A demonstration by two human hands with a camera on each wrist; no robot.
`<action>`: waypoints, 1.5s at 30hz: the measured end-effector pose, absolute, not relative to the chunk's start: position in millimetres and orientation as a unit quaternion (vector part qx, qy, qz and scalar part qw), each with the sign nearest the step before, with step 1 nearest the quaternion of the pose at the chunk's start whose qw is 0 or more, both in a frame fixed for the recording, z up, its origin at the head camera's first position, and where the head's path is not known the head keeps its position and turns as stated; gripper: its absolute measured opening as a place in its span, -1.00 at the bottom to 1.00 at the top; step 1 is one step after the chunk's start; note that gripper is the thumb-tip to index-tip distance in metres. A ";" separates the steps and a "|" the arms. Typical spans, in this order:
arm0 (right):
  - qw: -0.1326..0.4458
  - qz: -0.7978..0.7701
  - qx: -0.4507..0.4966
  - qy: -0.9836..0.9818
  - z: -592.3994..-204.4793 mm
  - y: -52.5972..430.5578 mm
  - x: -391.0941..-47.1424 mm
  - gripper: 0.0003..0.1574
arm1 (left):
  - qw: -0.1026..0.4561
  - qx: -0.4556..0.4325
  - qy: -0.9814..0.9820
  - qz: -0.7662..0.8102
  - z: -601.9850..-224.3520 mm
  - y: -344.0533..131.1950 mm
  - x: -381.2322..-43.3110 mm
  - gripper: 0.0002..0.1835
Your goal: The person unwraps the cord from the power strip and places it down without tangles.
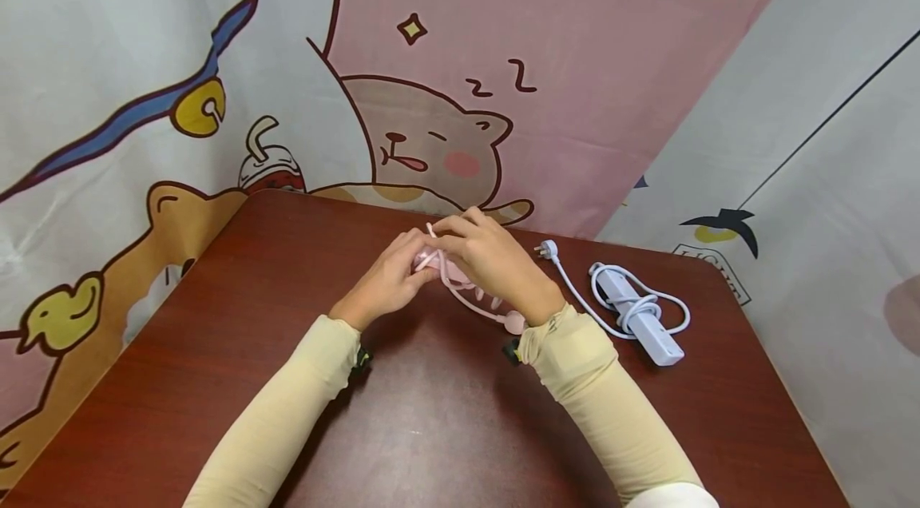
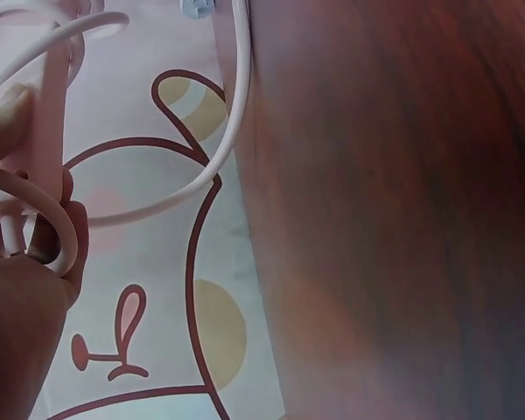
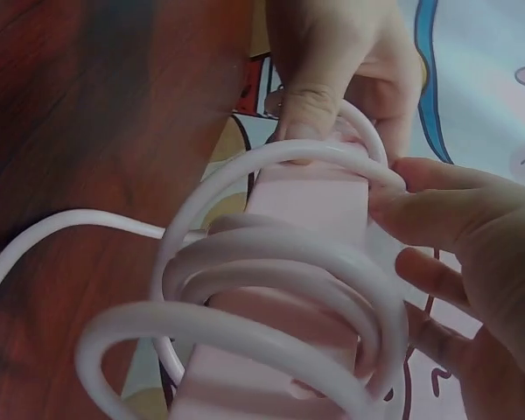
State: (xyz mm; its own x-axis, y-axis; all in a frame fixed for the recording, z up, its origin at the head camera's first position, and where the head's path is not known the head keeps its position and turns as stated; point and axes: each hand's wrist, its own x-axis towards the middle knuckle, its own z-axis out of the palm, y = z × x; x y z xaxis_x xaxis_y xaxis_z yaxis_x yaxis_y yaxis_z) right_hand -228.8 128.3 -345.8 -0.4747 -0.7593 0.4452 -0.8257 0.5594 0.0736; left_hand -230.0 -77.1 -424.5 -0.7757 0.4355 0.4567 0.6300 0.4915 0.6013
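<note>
A pink power strip (image 3: 308,194) is held up over the table, its own cord (image 3: 280,249) wound around it in several loops. My left hand (image 1: 388,278) grips one end, with the thumb lying on the strip's face in the right wrist view. At that same end my right hand (image 1: 496,256) pinches a loop of the cord between thumb and forefinger; its other fingers are spread beside the strip. The pink plug (image 1: 513,323) hangs on its length of cord near my right wrist. Part of the strip is hidden behind my right hand in the head view.
On the dark red-brown table (image 1: 410,420), a white power strip (image 1: 643,320) lies at the right, loosely wrapped in its cord. Its plug (image 1: 549,249) points left near the back edge. Behind the table hangs a cartoon-printed curtain (image 1: 596,53).
</note>
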 end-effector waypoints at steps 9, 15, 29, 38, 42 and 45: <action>0.263 0.011 0.456 -0.850 -346.7 130.3 -228.6 -0.73 | 0.109 -0.307 -0.862 -0.389 -427.8 -75.2 -230.3 -0.56; 0.242 0.030 0.433 -0.868 -342.8 142.3 -232.3 -0.79 | 0.105 -0.292 -0.866 -0.393 -430.0 -78.9 -231.0 -0.57; 0.208 0.137 0.426 -0.870 -343.0 166.6 -237.6 -0.85 | 0.130 -0.239 -0.869 -0.414 -430.3 -92.3 -238.8 -0.56; 0.198 0.258 0.403 -0.856 -362.1 182.3 -238.7 -0.90 | 0.141 -0.214 -0.854 -0.453 -430.8 -94.2 -249.3 -0.53; 0.209 0.311 0.364 -0.853 -372.9 186.7 -233.3 -0.94 | 0.164 -0.209 -0.839 -0.475 -433.0 -93.5 -252.4 -0.52; 0.219 0.342 0.330 -0.852 -380.2 192.8 -225.9 -0.93 | 0.179 -0.207 -0.837 -0.473 -432.4 -93.8 -253.7 -0.52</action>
